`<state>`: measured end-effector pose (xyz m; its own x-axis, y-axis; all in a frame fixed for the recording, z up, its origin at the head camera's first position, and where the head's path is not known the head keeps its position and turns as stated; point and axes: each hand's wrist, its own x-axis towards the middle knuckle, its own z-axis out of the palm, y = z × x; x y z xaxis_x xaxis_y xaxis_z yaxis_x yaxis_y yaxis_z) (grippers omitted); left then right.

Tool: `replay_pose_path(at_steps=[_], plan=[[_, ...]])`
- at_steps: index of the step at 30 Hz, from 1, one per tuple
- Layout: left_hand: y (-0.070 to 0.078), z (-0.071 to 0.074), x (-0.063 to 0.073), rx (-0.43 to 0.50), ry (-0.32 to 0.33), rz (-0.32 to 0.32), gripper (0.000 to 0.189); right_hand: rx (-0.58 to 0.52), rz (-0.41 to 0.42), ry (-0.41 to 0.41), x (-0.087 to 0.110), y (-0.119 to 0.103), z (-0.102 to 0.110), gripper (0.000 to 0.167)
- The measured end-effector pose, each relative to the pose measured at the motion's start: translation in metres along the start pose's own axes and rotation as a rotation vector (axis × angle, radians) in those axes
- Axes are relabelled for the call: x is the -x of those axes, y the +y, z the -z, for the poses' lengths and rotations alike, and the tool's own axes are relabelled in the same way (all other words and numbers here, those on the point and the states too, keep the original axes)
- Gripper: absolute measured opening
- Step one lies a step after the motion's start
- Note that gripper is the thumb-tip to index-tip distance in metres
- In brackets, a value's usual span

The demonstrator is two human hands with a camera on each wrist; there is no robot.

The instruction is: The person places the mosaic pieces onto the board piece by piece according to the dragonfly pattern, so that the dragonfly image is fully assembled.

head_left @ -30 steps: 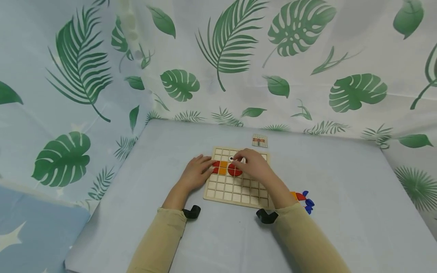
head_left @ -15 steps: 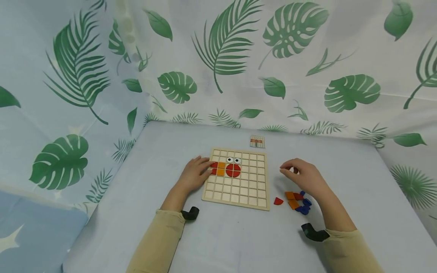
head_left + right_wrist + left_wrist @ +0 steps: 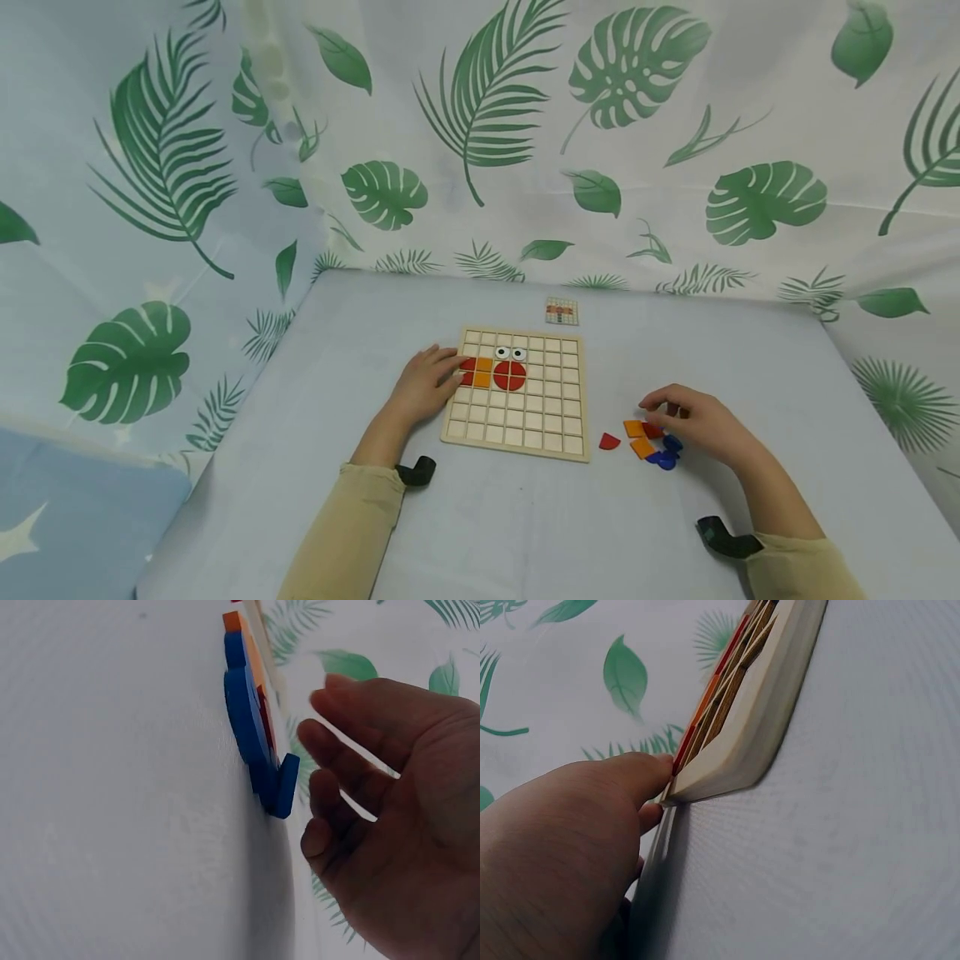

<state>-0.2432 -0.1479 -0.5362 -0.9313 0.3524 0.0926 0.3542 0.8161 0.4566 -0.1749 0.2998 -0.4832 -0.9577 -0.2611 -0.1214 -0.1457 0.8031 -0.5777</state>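
In the head view my left hand (image 3: 424,383) lies at the left edge of a wooden grid board (image 3: 547,450), its fingertips touching the rim by the red pieces (image 3: 468,377). The left wrist view has the left hand (image 3: 577,832) at the board's corner (image 3: 735,761). On the board, orange squares (image 3: 483,379) sit beside the red ones. A red circle of quarter pieces (image 3: 510,376) lies under two round eye pieces (image 3: 511,353). My right hand (image 3: 693,421) hovers with loosely bent fingers over a loose pile of blue pieces (image 3: 667,458); in the right wrist view the right hand (image 3: 405,772) holds nothing.
Loose orange squares (image 3: 642,448) and a red piece (image 3: 652,431) lie in the pile right of the board. One red quarter piece (image 3: 609,442) lies apart, nearer the board. A small picture card (image 3: 562,311) is behind the board. Leaf-patterned cloth (image 3: 480,167) walls the table.
My right hand has moved from above the board, uncovering the eye pieces and red circle, rightward and then down over the loose pieces. The left hand stays at the board's edge.
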Motion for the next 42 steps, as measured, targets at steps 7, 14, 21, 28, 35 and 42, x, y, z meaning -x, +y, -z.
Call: replay_pose_path(at_steps=[7, 14, 21, 28, 35, 42], plan=[[0.0, 0.0, 0.0, 0.008, -0.008, 0.008, 0.045, -0.023, 0.056, 0.005, -0.003, 0.013, -0.013, 0.023], [0.0, 0.001, 0.0, 0.012, -0.009, 0.008, 0.045, 0.032, 0.089, 0.002, -0.005, 0.014, -0.022, 0.021], [0.001, 0.001, 0.0, 0.015, -0.006, 0.008, 0.045, 0.041, 0.077, 0.039, -0.007, 0.011, -0.024, 0.015], [0.0, 0.0, 0.0, 0.017, 0.0, 0.003, 0.045, 0.051, 0.061, 0.029, -0.007, 0.014, -0.025, 0.023], [0.0, 0.0, 0.001, 0.012, 0.004, -0.001, 0.045, 0.078, 0.065, 0.046, -0.009, 0.014, -0.028, 0.024], [-0.001, -0.001, 0.001, 0.011, 0.006, 0.001, 0.045, 0.108, 0.062, 0.053, -0.009, 0.012, -0.028, 0.027]])
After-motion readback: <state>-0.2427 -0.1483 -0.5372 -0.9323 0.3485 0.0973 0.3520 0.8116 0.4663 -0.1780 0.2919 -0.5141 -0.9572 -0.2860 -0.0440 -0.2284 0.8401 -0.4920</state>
